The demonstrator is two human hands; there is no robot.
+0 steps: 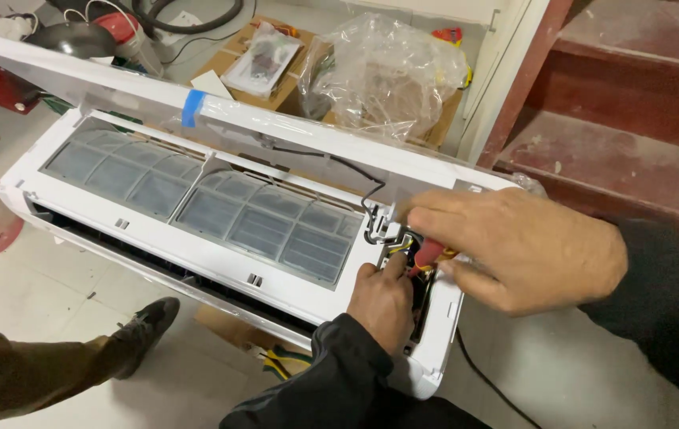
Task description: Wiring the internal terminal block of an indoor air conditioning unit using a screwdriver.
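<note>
Hands work at the near end of the white air-conditioner unit [220,214]: our left hand [383,302] presses curled fingers into the terminal bay [412,274], and whether it grips anything we cannot tell; our right hand [526,250] closes around a red-handled screwdriver [428,254] there. We judge that a slip could nick the black cable [355,171]. The unit lies on pale floor tile [30,302], its front panel [117,83] raised; a plastic bag [391,71], cardboard [276,56] and red steps [633,103] lie beyond.

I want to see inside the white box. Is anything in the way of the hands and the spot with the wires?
Nothing visible. The right hand already holds the red-handled screwdriver at the wiring bay of the white air conditioner unit, and the left hand touches it.
</note>
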